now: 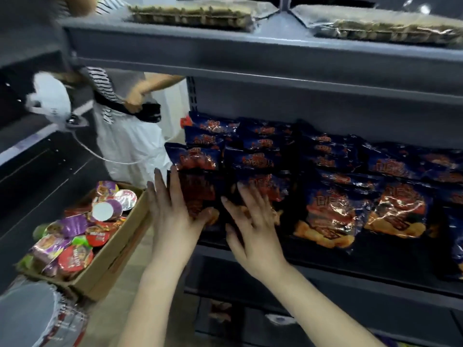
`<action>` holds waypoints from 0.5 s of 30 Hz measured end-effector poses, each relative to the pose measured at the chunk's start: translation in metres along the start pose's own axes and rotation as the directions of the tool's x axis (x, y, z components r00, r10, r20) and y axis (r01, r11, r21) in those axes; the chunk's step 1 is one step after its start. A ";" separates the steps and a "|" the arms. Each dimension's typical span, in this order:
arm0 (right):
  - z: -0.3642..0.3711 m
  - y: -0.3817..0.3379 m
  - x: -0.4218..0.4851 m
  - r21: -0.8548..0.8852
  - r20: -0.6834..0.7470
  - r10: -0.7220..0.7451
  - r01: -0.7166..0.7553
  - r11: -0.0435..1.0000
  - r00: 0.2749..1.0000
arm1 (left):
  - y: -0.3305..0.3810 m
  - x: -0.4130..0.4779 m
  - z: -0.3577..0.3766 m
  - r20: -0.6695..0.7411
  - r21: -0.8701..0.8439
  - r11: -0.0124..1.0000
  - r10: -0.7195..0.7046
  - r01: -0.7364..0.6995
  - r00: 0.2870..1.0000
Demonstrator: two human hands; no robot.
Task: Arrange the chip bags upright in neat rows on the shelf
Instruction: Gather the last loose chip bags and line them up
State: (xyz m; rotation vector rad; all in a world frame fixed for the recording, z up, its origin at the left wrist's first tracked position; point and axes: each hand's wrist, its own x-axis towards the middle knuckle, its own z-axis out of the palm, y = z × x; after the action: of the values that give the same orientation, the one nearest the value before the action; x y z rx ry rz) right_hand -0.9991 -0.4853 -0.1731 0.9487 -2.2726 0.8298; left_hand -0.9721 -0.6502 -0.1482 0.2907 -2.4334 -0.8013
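Both hands are at the left end of the shelf [350,274]. The left hand [175,211] lies flat against the front-left bag [200,189], its fingers [160,186] straight and released, gripping nothing. The right hand [255,224] has its fingers spread and presses the next bag [273,186] in the same way. The chip bags [340,209] stand in rows on this shelf, several deep, and most lean backward rather than standing upright.

Risks, as judged:
- The flat palms give no hold on the glossy film. A bag may slide sideways, or off the front edge, once the pressure stops.
- Pushing hard may crush the chips, or tip the rows behind like dominoes.
- The left bag is at the open end of the shelf, with nothing beside it to stop a fall.
- The left forearm is near the cardboard box [112,259], so a wide elbow move may knock it.

Containers:
- The cardboard box is open-topped and holds foil-lidded cups [75,259] in red, purple and green. They are heaped loosely, some tilted. I cannot tell what the box rests on.
- The upper shelf [250,53] carries flat clear packets [190,13].
- Another person [110,91] stands behind with a white plastic bag [130,146]; its contents are hidden.
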 end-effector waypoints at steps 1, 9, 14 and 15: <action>0.008 -0.007 0.002 -0.001 0.042 -0.014 0.014 1.000 0.999 | -0.011 0.001 -0.005 0.039 0.035 0.998 -0.049 0.048 0.998; 0.058 -0.026 -0.007 -0.031 0.269 0.000 0.008 1.000 0.963 | -0.057 -0.007 0.014 0.223 -0.011 0.983 -0.174 0.181 0.959; 0.061 -0.018 -0.011 -0.018 0.321 0.031 -0.026 0.999 0.947 | -0.055 0.000 0.020 0.152 -0.015 0.992 -0.120 0.124 0.981; 0.061 -0.018 -0.011 -0.011 0.322 0.031 -0.029 1.000 0.946 | -0.055 0.002 0.020 0.152 -0.033 0.993 -0.108 0.114 0.982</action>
State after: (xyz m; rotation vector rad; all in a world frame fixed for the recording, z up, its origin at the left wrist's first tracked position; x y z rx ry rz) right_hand -0.9934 -0.5335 -0.2152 1.1192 -2.5698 0.7222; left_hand -0.9833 -0.6851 -0.1942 0.3648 -2.5549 -0.9534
